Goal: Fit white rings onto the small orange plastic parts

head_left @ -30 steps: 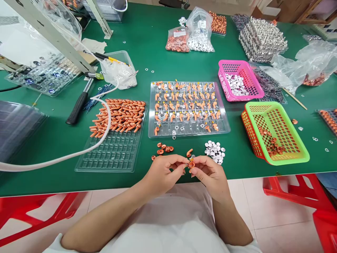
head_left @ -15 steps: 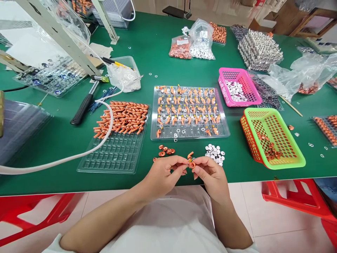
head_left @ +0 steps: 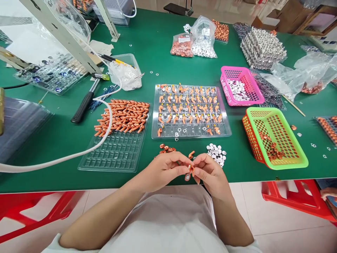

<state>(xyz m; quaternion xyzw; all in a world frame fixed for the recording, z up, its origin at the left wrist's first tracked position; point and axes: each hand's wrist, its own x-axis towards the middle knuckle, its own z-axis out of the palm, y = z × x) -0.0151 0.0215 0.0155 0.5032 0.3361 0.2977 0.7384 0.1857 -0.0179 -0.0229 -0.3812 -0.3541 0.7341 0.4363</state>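
My left hand (head_left: 171,170) and my right hand (head_left: 210,175) meet at the table's front edge, fingertips pinched on one small copper-coloured part (head_left: 191,169). A small piece with a pale round face (head_left: 187,176) shows just under the left fingertips; whether it is joined to the part is unclear. Just beyond the fingers is an orange curved piece (head_left: 191,154). Several copper-coloured oval caps (head_left: 164,149) lie past my left hand, partly covered by it. White round discs (head_left: 216,154) are heaped past my right hand. A clear tray (head_left: 226,131) of orange curved pieces stands farther back.
Left are a second clear tray (head_left: 105,165) with copper-coloured tubes (head_left: 126,116), a white hose (head_left: 65,166) across it, and a hammer (head_left: 84,105). Right are a pink basket (head_left: 229,100) and a green basket (head_left: 286,165). Another person's hand (head_left: 329,192) shows at the right edge.
The fingertips have shifted slightly lower and the held part has turned. The piece with the pale round face now shows below them. Another person's hand has come into view at right.
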